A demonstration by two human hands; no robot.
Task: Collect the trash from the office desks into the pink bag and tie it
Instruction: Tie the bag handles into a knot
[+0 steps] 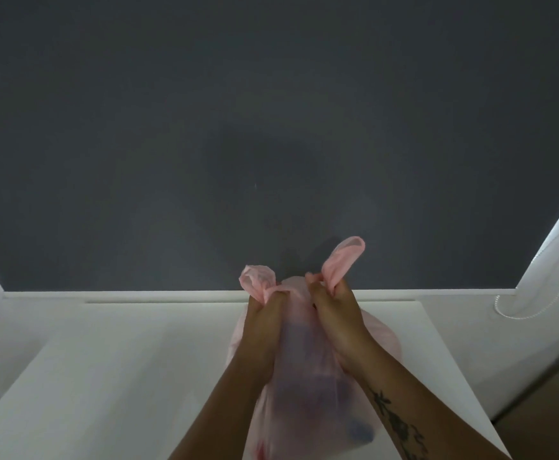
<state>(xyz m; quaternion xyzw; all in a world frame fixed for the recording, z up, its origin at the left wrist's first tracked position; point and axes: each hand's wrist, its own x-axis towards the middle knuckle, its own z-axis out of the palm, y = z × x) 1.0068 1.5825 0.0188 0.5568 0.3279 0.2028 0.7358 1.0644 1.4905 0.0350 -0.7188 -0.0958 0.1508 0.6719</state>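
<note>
A thin pink bag (299,366) lies on the white desk (112,366) between my forearms, with dark shapes showing through its plastic. My left hand (263,318) is closed around the bag's left handle, whose loop (256,277) sticks out past my fist. My right hand (332,310) grips the right handle, and its loop (342,258) stands up above my fingers. Both fists are close together at the bag's mouth, near the desk's far edge. What lies inside the bag is too blurred to name.
A dark grey wall panel (271,127) fills the view beyond the desk. A white frame (557,240) rises at the right with a beaded cord (500,310) hanging beside it. White surfaces border the left side.
</note>
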